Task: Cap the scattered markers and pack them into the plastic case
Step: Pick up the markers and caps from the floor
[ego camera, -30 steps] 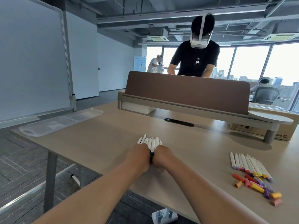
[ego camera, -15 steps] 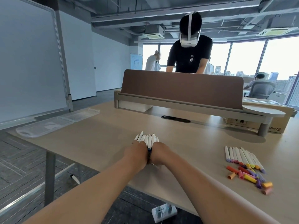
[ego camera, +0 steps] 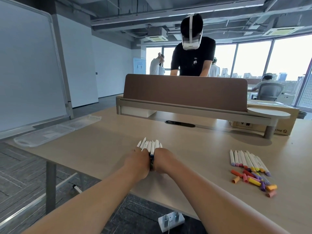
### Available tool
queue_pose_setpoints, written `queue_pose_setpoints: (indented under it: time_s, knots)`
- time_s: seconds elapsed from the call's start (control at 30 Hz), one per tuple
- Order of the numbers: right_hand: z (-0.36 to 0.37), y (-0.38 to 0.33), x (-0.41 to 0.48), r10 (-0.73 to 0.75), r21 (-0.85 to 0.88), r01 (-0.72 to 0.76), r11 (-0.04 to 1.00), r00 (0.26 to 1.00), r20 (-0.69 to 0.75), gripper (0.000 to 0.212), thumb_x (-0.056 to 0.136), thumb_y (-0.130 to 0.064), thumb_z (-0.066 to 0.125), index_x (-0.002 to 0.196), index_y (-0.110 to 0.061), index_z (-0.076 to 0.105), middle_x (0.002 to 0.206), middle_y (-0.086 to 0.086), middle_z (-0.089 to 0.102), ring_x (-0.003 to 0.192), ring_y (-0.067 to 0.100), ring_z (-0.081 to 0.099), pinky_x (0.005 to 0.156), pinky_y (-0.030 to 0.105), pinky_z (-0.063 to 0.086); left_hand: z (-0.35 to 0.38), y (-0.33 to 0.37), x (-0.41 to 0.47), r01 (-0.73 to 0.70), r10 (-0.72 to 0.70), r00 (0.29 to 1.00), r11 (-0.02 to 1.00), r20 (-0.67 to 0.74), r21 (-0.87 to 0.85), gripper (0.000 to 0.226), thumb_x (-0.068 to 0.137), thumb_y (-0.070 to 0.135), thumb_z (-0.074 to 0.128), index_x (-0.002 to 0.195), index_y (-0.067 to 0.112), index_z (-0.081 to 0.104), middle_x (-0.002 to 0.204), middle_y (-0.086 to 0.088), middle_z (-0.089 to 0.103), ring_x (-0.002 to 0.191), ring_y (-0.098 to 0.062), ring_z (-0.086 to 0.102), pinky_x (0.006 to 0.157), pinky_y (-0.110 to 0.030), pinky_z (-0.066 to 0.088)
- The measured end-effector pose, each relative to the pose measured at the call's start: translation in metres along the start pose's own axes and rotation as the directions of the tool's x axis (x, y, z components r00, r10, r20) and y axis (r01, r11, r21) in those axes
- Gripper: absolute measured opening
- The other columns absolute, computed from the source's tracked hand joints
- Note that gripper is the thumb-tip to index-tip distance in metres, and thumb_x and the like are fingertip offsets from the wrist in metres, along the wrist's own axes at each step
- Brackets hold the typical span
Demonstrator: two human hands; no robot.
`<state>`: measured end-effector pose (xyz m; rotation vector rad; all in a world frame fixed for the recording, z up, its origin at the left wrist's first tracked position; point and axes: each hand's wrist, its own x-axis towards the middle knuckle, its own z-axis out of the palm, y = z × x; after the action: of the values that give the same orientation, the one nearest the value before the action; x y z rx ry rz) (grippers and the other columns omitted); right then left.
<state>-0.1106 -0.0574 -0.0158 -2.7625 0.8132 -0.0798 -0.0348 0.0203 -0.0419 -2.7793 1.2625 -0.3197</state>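
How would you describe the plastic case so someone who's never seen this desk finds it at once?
Find the big whiteboard on the left; just below it runs the left edge of the wooden table. The plastic case lies open and flat there. It is the only see-through thing on the table, far from the white markers and coloured caps at the right.

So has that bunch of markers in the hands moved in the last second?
No. The marker bundle lies just as near the black cable slot, front-left of it, as before; only the camera shifted.
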Motion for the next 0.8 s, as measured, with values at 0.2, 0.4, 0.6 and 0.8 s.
queue_pose_setpoints:
  time_s: [0.2,0.4,0.6,0.8]
  knots:
    - [-0.004,0.000,-0.007,-0.026,-0.020,0.025,0.999,0.999,-0.041,0.045,0.096,-0.019,0.054,0.137,-0.002,0.049,0.139,0.019,0.052,0.102,0.029,0.057,0.072,0.029,0.034,0.004,0.001,-0.003,0.007,-0.007,1.000,1.000,0.015,0.006,0.035,0.094,0.027,0.040,0.122,0.009,0.046,0.125,-0.015,0.051,0.110,-0.032,0.050,0.088,-0.037,0.042]
    - [-0.005,-0.002,-0.014,-0.064,-0.051,0.061,0.997,0.997,-0.047,0.048,0.100,-0.017,0.049,0.143,0.000,0.041,0.147,0.020,0.044,0.135,0.030,0.042,0.105,0.034,0.036,0.003,0.004,-0.007,-0.010,0.010,1.000,1.000,0.003,-0.026,0.037,0.096,0.022,0.037,0.129,0.006,0.042,0.131,-0.015,0.046,0.115,-0.032,0.046,0.090,-0.037,0.041]
    - [-0.002,0.001,-0.009,-0.026,-0.041,0.024,0.999,0.999,-0.039,0.042,0.095,-0.014,0.054,0.135,-0.003,0.051,0.134,0.017,0.056,0.117,0.030,0.057,0.074,0.030,0.038,-0.005,0.004,-0.013,0.006,-0.012,0.999,0.981,-0.032,-0.193,0.034,0.095,0.022,0.045,0.125,0.006,0.042,0.132,-0.018,0.042,0.111,-0.033,0.053,0.085,-0.032,0.038]
    - [-0.001,0.002,-0.010,-0.009,-0.030,0.007,1.000,0.999,-0.050,0.024,0.092,-0.017,0.059,0.112,-0.006,0.063,0.109,0.013,0.067,0.096,0.028,0.062,0.070,0.028,0.038,-0.004,0.003,-0.014,0.008,-0.018,0.999,0.967,-0.035,-0.256,0.030,0.095,0.023,0.047,0.121,0.007,0.044,0.129,-0.017,0.045,0.111,-0.033,0.053,0.077,-0.029,0.033]
